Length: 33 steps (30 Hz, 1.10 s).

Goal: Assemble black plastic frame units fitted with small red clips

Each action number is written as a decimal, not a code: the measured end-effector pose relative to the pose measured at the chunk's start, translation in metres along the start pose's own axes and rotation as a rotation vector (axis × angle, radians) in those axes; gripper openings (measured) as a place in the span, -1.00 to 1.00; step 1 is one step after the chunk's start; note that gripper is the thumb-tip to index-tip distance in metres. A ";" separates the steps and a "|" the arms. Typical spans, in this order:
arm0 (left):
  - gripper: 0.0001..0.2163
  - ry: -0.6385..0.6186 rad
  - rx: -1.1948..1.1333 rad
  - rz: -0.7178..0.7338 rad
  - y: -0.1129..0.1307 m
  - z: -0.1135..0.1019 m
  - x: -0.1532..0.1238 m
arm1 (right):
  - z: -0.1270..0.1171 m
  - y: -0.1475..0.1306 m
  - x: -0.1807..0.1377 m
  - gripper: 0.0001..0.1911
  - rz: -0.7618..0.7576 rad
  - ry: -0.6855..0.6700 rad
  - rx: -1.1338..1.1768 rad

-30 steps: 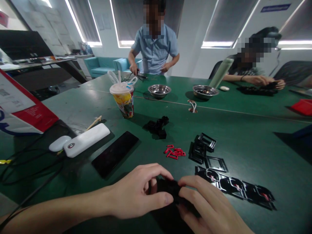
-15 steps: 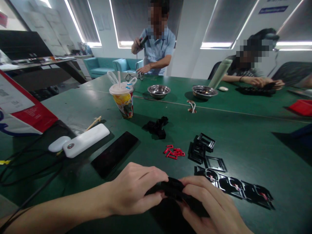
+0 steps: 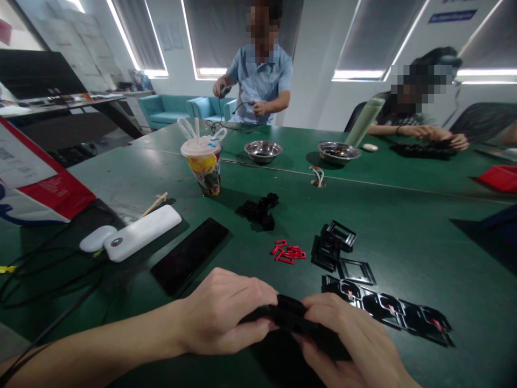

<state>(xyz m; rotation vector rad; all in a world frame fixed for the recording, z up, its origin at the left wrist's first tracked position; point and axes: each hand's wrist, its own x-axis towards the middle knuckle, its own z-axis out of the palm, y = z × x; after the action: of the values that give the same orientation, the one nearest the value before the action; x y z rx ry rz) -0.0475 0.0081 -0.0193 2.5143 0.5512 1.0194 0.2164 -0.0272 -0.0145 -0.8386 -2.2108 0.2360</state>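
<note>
Across the green table [image 3: 404, 226] lay a dark phone [image 3: 189, 254], a white power bank [image 3: 142, 231] and a lidded drink cup [image 3: 204, 164], with two steel bowls [image 3: 263, 151] farther off, where two other people worked. Nearer sat loose black frames [image 3: 337, 245], a finished row of frames [image 3: 388, 307] and small red clips [image 3: 288, 252]. At the near edge, the left hand [image 3: 224, 315] and right hand [image 3: 347, 345] both closed on one black part [image 3: 288, 315], pinched between fingertips. It lay directly between them, its long axis running left to right, each hand at one end, neither nearer.
</note>
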 end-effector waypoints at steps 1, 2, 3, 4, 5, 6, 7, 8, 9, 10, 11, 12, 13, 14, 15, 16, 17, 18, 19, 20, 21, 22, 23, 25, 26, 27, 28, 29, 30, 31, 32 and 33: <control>-0.83 0.010 -0.002 -0.010 0.000 0.001 -0.001 | 0.000 0.000 0.000 -0.82 0.003 0.005 -0.001; -0.81 0.021 -0.002 -0.015 -0.001 0.001 -0.003 | 0.000 0.001 -0.001 -0.82 0.005 0.015 -0.006; -0.81 0.024 0.004 -0.010 -0.002 0.001 -0.004 | 0.001 0.001 -0.001 -0.81 0.004 0.028 -0.015; -0.82 0.016 0.023 0.006 -0.002 0.000 -0.005 | 0.001 0.001 -0.002 -0.80 0.007 0.046 -0.027; -0.83 -0.003 0.060 0.035 -0.002 -0.001 -0.005 | 0.001 0.000 -0.003 -0.78 0.008 0.065 -0.039; -0.85 -0.024 0.111 0.074 -0.003 -0.002 -0.005 | 0.001 0.000 -0.003 -0.76 0.004 0.082 -0.049; -0.87 -0.045 0.168 0.110 -0.003 -0.004 -0.004 | 0.001 0.000 -0.003 -0.76 -0.004 0.095 -0.060; -0.88 -0.056 0.220 0.138 -0.003 -0.005 -0.003 | 0.001 -0.001 -0.002 -0.77 -0.026 0.098 -0.073; -0.89 -0.057 0.258 0.158 -0.003 -0.006 -0.002 | 0.000 -0.001 -0.002 -0.80 -0.052 0.091 -0.093; -0.90 -0.054 0.280 0.166 -0.003 -0.007 -0.001 | -0.001 -0.001 -0.001 -0.84 -0.081 0.079 -0.117; -0.92 -0.053 0.289 0.165 -0.003 -0.007 0.000 | -0.002 -0.001 0.001 -0.87 -0.107 0.064 -0.144; -0.93 -0.057 0.293 0.159 -0.003 -0.007 0.000 | -0.003 -0.001 0.002 -0.88 -0.125 0.049 -0.170; -0.94 -0.063 0.295 0.156 -0.003 -0.006 0.001 | -0.004 -0.001 0.003 -0.89 -0.137 0.038 -0.189; -0.94 -0.067 0.296 0.155 -0.003 -0.006 0.001 | -0.005 -0.001 0.003 -0.88 -0.145 0.030 -0.204; -0.93 -0.071 0.298 0.153 -0.003 -0.005 0.001 | -0.006 -0.001 0.004 -0.88 -0.148 0.020 -0.214; -0.92 -0.067 0.300 0.154 -0.003 -0.005 0.000 | -0.006 -0.001 0.004 -0.87 -0.153 0.015 -0.221; -0.92 -0.062 0.303 0.156 -0.003 -0.005 0.000 | -0.007 -0.001 0.003 -0.87 -0.157 0.008 -0.227; -0.92 -0.056 0.305 0.157 -0.002 -0.005 0.000 | -0.007 -0.001 0.003 -0.86 -0.162 0.000 -0.230; -0.92 -0.052 0.310 0.157 -0.002 -0.005 0.000 | -0.008 -0.001 0.003 -0.86 -0.165 -0.008 -0.232; -0.92 -0.047 0.316 0.158 -0.002 -0.005 0.001 | -0.008 -0.001 0.002 -0.86 -0.169 -0.012 -0.234; -0.92 -0.044 0.324 0.157 -0.002 -0.006 0.001 | -0.008 -0.001 0.002 -0.85 -0.173 -0.016 -0.237; -0.92 -0.042 0.332 0.157 -0.002 -0.006 0.001 | -0.008 -0.001 0.002 -0.84 -0.174 -0.019 -0.242; -0.92 -0.044 0.341 0.156 -0.002 -0.007 0.002 | -0.007 0.000 0.002 -0.84 -0.172 -0.023 -0.246; -0.93 -0.043 0.352 0.161 -0.002 -0.007 0.002 | -0.007 -0.001 0.004 -0.82 -0.169 -0.025 -0.254; -0.94 -0.043 0.354 0.166 -0.002 -0.007 0.002 | -0.007 -0.001 0.006 -0.82 -0.171 -0.025 -0.256; -0.94 -0.046 0.354 0.169 -0.002 -0.006 0.002 | -0.007 -0.002 0.007 -0.82 -0.172 -0.025 -0.256; -0.94 -0.050 0.352 0.171 -0.002 -0.006 0.001 | -0.007 -0.002 0.008 -0.81 -0.175 -0.023 -0.257; -0.94 -0.058 0.350 0.171 -0.002 -0.006 0.001 | -0.007 -0.003 0.009 -0.81 -0.177 -0.022 -0.258; -0.94 -0.068 0.348 0.168 -0.002 -0.006 0.001 | -0.007 -0.003 0.010 -0.80 -0.179 -0.023 -0.261; -0.94 -0.078 0.347 0.163 -0.002 -0.006 0.000 | -0.008 -0.004 0.010 -0.80 -0.182 -0.023 -0.263; -0.93 -0.084 0.347 0.161 -0.002 -0.005 0.000 | -0.008 -0.004 0.010 -0.79 -0.185 -0.022 -0.266; -0.92 -0.090 0.348 0.158 -0.002 -0.005 0.000 | -0.008 -0.004 0.010 -0.78 -0.187 -0.021 -0.266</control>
<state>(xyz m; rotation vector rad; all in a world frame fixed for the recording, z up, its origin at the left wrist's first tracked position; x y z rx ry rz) -0.0518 0.0111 -0.0168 2.9348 0.5499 0.9241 0.2146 -0.0248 -0.0016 -0.7641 -2.3558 -0.1433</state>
